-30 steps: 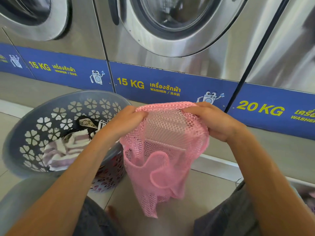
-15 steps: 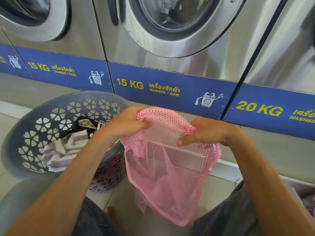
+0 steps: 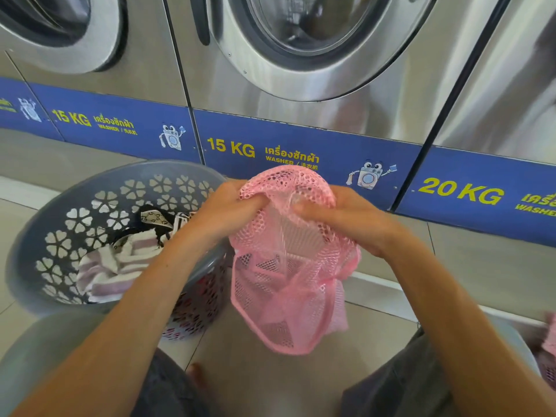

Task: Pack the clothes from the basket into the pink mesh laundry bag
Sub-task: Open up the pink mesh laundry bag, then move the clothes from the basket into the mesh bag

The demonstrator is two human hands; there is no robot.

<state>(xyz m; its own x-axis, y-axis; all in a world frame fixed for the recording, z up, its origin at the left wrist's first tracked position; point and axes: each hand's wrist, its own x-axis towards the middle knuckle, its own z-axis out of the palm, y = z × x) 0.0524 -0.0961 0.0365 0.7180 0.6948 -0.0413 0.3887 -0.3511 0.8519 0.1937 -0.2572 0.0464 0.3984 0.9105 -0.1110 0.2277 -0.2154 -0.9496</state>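
Observation:
I hold the pink mesh laundry bag point(image 3: 288, 284) in front of me with both hands, and it hangs bunched above the floor. My left hand point(image 3: 224, 210) pinches the bag's upper left edge. My right hand point(image 3: 346, 219) grips its upper right edge, fingers curled into the mesh. To the left stands the grey basket point(image 3: 63, 206) with flower-shaped holes. Inside it lie a white and purple striped cloth point(image 3: 120, 266) and a dark patterned garment point(image 3: 156, 218). The bag looks empty.
A row of steel washing machines point(image 3: 301, 70) with blue labels stands right behind the bag on a raised concrete step point(image 3: 496, 275). My knees point(image 3: 421, 377) are at the bottom of the view. Some pink cloth point(image 3: 549, 341) shows at the far right edge.
Both hands have regathered the bag's top edge. My right hand moved back up and closer to the left one, and the bag hangs more bunched than half a second ago.

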